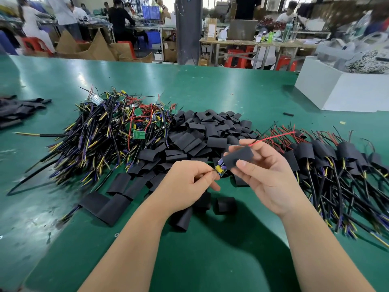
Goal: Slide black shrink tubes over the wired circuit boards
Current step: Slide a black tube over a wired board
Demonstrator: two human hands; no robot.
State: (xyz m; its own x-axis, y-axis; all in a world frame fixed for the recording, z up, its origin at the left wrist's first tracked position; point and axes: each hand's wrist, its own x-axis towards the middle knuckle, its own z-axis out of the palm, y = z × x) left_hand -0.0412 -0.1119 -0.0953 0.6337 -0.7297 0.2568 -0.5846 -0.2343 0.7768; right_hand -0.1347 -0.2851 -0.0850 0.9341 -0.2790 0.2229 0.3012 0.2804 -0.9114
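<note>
Right hand [271, 178] is pinching tube [239, 157], long axis running lower-left to upper-right mid-frame. Left hand [189, 182] fingers [214, 186] are pinching board [220, 170], protruding from tube's lower-left mouth.

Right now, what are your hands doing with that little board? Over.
Left hand pinches circuit board. Right hand holds black shrink tube, board end not yet covered, red wire out far end. Nothing blocking.
</note>
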